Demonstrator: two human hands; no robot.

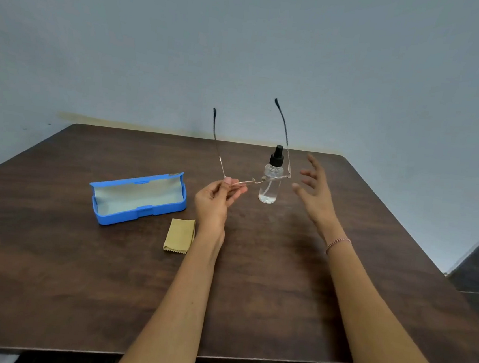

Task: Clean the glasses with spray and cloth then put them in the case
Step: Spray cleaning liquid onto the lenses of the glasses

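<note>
1. A dark wooden table (249, 300) stands against a plain blue-grey wall (246, 49).
2. The left hand (215, 201) pinches the glasses (254, 180) at the left end of the front, thumb and fingers closed on the thin frame, holding them above the table with both temples pointing up and away.
3. The right hand (315, 189) hovers just right of the glasses, fingers spread, holding nothing; a bead bracelet (338, 243) circles its wrist.
4. The spray bottle (270, 181) stands upright behind the glasses, between the hands.
5. A folded tan cloth (179, 235) lies near the left wrist.
6. Further left, the blue case (139, 199) sits open on the table.
</note>
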